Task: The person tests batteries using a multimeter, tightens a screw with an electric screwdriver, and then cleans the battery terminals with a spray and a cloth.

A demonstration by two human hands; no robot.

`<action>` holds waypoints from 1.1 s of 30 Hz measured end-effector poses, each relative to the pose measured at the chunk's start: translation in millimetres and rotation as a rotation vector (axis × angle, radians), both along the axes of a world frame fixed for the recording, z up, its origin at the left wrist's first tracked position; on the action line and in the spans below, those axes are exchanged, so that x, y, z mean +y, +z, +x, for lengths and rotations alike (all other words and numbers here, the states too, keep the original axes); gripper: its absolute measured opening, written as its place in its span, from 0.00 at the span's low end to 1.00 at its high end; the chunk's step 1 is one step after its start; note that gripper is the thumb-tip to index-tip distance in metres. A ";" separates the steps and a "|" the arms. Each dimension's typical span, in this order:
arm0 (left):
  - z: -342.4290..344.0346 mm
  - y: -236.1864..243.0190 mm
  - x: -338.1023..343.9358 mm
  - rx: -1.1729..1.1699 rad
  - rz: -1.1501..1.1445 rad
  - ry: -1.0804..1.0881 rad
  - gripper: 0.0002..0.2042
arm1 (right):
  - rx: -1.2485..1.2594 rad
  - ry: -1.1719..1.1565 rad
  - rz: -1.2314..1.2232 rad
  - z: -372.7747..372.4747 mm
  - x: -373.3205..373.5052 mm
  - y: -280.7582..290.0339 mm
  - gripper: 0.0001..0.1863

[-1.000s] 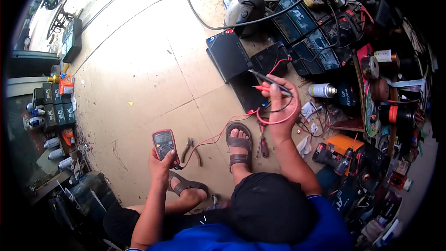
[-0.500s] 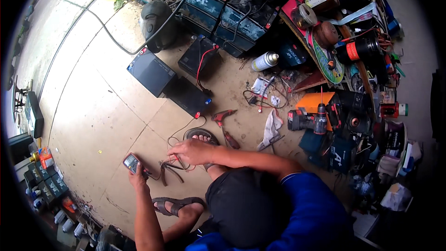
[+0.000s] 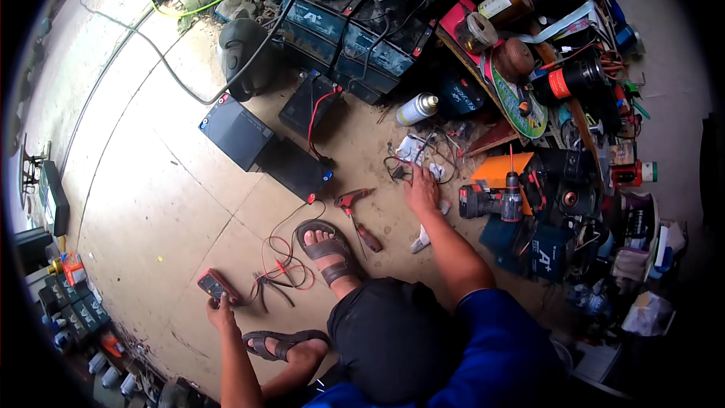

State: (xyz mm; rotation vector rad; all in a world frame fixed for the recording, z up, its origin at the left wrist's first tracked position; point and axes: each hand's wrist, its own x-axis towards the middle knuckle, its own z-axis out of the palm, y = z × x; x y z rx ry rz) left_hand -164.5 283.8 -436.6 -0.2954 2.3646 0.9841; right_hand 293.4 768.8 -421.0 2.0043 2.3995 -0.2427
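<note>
Beside the pliers (image 3: 263, 282), our left hand (image 3: 221, 313) grips the meter (image 3: 216, 284), probably light, best held by its sides; right hand's (image 3: 422, 192) grip unclear.

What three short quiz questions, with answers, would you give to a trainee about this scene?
1. Which hand is at the red multimeter?
2. True or false: the right hand is holding the spray can.
3. What colour is the box beside the drill? a) green b) orange c) white

Key:
1. The left hand.
2. False; it is near the white paper.
3. b
</note>
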 end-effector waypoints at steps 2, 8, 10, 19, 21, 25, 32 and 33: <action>-0.6 6.5 -1.6 0.002 -0.064 -0.002 0.29 | 0.058 -0.008 -0.151 2.7 8.5 -1.3 0.32; -3.4 6.1 7.0 -0.062 -0.026 -0.007 0.26 | 0.008 0.005 0.103 34.6 40.3 -13.8 0.14; -6.3 12.6 -1.5 -0.054 -0.037 0.027 0.26 | 0.010 -0.049 0.202 26.8 53.9 2.3 0.12; -0.7 25.0 6.9 -0.073 -0.064 0.004 0.24 | 0.333 0.088 0.652 41.1 155.8 88.2 0.08; 2.0 22.1 9.5 -0.003 -0.045 -0.013 0.22 | 0.339 0.140 0.621 36.8 175.7 93.3 0.11; -1.6 20.6 9.1 -0.050 -0.042 -0.039 0.21 | 0.056 -0.226 0.335 21.8 172.5 99.4 0.26; 0.9 17.4 1.3 -0.024 -0.019 -0.041 0.20 | 0.200 -0.347 0.473 16.7 87.0 63.0 0.22; 3.0 15.8 1.1 -0.005 -0.013 -0.048 0.21 | 0.183 -0.364 0.426 29.5 72.6 44.3 0.20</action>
